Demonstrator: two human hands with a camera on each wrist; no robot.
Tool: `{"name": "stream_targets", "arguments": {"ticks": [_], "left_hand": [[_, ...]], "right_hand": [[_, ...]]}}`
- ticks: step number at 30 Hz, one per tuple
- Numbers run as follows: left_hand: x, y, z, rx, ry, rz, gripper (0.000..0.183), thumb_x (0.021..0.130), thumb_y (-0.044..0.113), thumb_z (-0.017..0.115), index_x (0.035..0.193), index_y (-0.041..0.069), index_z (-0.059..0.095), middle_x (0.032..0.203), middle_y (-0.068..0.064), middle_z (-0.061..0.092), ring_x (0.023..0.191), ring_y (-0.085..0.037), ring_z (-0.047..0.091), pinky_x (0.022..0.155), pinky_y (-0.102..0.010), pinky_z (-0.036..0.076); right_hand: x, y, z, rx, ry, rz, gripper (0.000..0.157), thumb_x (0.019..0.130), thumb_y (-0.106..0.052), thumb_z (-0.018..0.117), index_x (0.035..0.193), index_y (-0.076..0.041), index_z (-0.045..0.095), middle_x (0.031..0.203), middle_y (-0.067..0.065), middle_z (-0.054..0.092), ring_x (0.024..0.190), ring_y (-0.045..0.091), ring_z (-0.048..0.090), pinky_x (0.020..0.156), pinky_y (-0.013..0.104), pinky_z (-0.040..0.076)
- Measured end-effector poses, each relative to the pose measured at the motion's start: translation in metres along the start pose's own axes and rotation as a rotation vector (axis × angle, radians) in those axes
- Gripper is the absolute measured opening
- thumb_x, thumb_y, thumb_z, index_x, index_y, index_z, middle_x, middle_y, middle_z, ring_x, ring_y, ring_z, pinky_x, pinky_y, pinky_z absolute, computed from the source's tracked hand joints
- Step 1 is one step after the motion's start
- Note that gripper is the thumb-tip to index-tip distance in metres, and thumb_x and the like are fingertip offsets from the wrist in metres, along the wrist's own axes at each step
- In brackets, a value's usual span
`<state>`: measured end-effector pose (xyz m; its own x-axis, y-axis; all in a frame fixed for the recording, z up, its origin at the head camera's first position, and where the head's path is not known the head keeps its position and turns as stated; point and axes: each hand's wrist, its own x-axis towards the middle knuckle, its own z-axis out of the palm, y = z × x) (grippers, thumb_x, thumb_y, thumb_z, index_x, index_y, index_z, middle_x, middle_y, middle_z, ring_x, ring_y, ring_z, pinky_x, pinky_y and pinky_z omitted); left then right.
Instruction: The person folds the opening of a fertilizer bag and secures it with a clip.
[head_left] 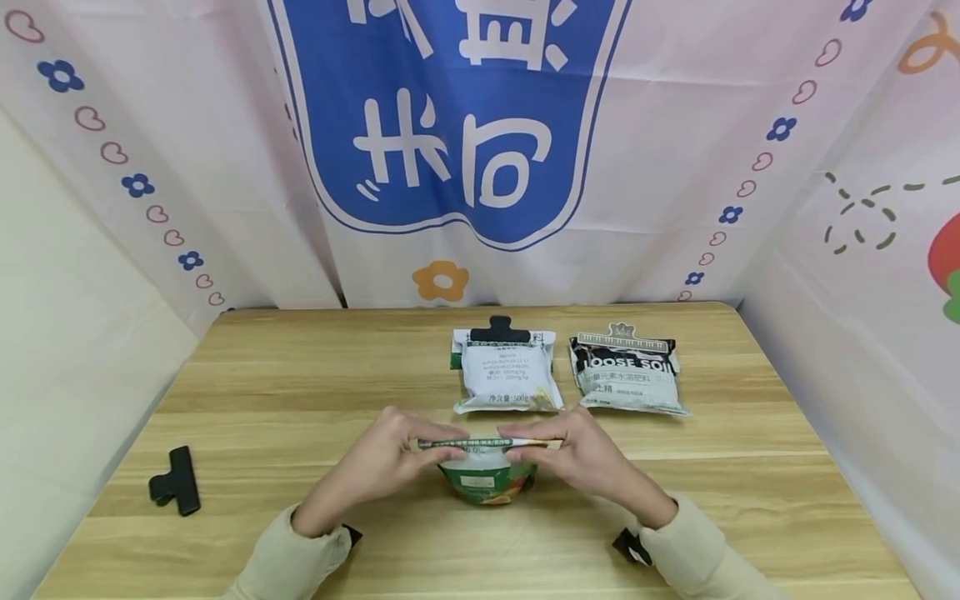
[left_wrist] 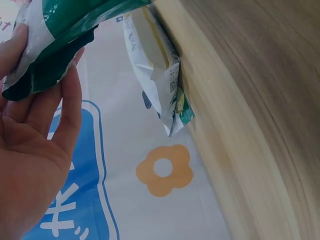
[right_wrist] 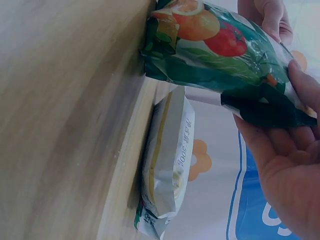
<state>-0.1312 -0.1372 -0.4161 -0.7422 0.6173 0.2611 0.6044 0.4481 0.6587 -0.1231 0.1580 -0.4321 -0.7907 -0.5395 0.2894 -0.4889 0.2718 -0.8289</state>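
Observation:
A green and white plastic bag (head_left: 486,483) printed with fruit stands upright on the table in front of the person. Its top edge is pinched at both sides: my left hand (head_left: 386,450) grips the left part between thumb and fingers, my right hand (head_left: 585,450) the right part. Seen from the right wrist, an orange and a tomato decorate the bag's front (right_wrist: 215,45). Along the top the bag looks flattened or folded over into a narrow strip. From the left wrist, fingers lie behind the bag's green edge (left_wrist: 60,62), with the thumb in front.
Behind the hands lies a white bag (head_left: 506,379) with a black clip (head_left: 500,331) on its top. To its right is a black and white bag (head_left: 630,383) under a decorated clip (head_left: 624,338). A loose black clip (head_left: 177,482) lies on the table (head_left: 300,367) at left.

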Motion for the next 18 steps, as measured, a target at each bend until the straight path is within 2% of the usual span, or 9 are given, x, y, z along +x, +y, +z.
{"name": "stream_targets", "arguments": {"ticks": [1,3,6,8,10,13,14,16,18], "left_hand": [[0.0004,0.0002,0.0002,-0.002,0.004,0.001,0.024,0.094,0.027,0.080,0.114,0.015,0.083,0.110,-0.004,0.082,0.073,0.003,0.067,0.051,-0.017,0.048],[0.0017,0.0008,0.0007,0.000,0.017,0.006,0.023,0.093,0.024,0.081,0.113,0.014,0.083,0.109,-0.005,0.081,0.061,0.009,0.055,0.047,-0.016,0.043],[0.0033,0.0016,0.0009,0.004,0.035,0.013,0.021,0.092,0.020,0.081,0.112,0.013,0.083,0.108,-0.006,0.082,0.050,0.013,0.032,0.042,-0.015,0.036],[0.0041,0.0021,0.0007,0.007,0.041,0.016,0.021,0.092,0.019,0.082,0.112,0.014,0.083,0.108,-0.006,0.082,0.048,0.014,0.022,0.041,-0.014,0.033],[0.0045,0.0023,0.0003,0.009,0.041,0.018,0.021,0.092,0.018,0.082,0.112,0.014,0.083,0.107,-0.005,0.082,0.047,0.014,0.018,0.040,-0.012,0.031],[0.0044,0.0020,-0.0002,0.016,0.032,0.015,0.021,0.092,0.019,0.081,0.112,0.015,0.083,0.107,-0.005,0.082,0.046,0.014,0.015,0.039,-0.010,0.029],[0.0041,0.0018,-0.0005,0.018,0.027,0.010,0.021,0.092,0.019,0.081,0.113,0.015,0.083,0.107,-0.005,0.082,0.045,0.014,0.015,0.039,-0.010,0.028],[0.0036,0.0015,-0.0011,0.013,0.015,-0.014,0.021,0.093,0.021,0.081,0.113,0.017,0.083,0.108,-0.004,0.082,0.044,0.013,0.015,0.039,-0.010,0.029],[0.0028,0.0010,-0.0020,0.002,0.001,-0.046,0.021,0.093,0.022,0.081,0.113,0.019,0.083,0.109,-0.004,0.082,0.043,0.012,0.016,0.039,-0.012,0.029]], "right_hand": [[0.0001,0.0003,0.0003,-0.001,0.007,-0.009,0.029,0.090,-0.021,0.082,0.116,-0.008,0.080,0.122,0.008,0.077,0.107,0.019,0.079,0.062,0.022,0.057],[0.0002,0.0012,0.0007,0.003,0.018,-0.030,0.027,0.091,-0.018,0.081,0.115,-0.008,0.080,0.122,0.009,0.077,0.105,0.016,0.079,0.060,0.020,0.055],[0.0010,0.0026,0.0020,0.000,0.038,-0.078,0.025,0.090,-0.012,0.081,0.114,-0.006,0.080,0.121,0.011,0.077,0.076,0.002,0.074,0.050,0.016,0.046],[0.0014,0.0038,0.0027,-0.006,0.049,-0.111,0.024,0.090,-0.008,0.080,0.114,-0.004,0.080,0.119,0.014,0.077,0.066,-0.001,0.066,0.045,0.015,0.037],[0.0015,0.0047,0.0034,-0.010,0.055,-0.134,0.024,0.089,-0.006,0.080,0.113,-0.003,0.080,0.119,0.015,0.077,0.066,0.003,0.068,0.044,0.014,0.037],[0.0012,0.0052,0.0043,-0.012,0.057,-0.139,0.024,0.089,-0.004,0.080,0.113,-0.003,0.080,0.119,0.015,0.077,0.092,0.013,0.080,0.044,0.015,0.040],[0.0010,0.0051,0.0045,-0.011,0.057,-0.132,0.024,0.089,-0.005,0.080,0.114,-0.003,0.080,0.119,0.015,0.077,0.093,0.013,0.080,0.044,0.015,0.040],[0.0008,0.0050,0.0050,0.003,0.055,-0.111,0.025,0.089,-0.006,0.080,0.114,-0.003,0.080,0.120,0.015,0.077,0.073,0.003,0.073,0.043,0.015,0.038],[0.0007,0.0047,0.0057,0.023,0.054,-0.085,0.025,0.090,-0.008,0.081,0.114,-0.003,0.080,0.119,0.015,0.077,0.056,-0.007,0.055,0.042,0.014,0.036]]}}
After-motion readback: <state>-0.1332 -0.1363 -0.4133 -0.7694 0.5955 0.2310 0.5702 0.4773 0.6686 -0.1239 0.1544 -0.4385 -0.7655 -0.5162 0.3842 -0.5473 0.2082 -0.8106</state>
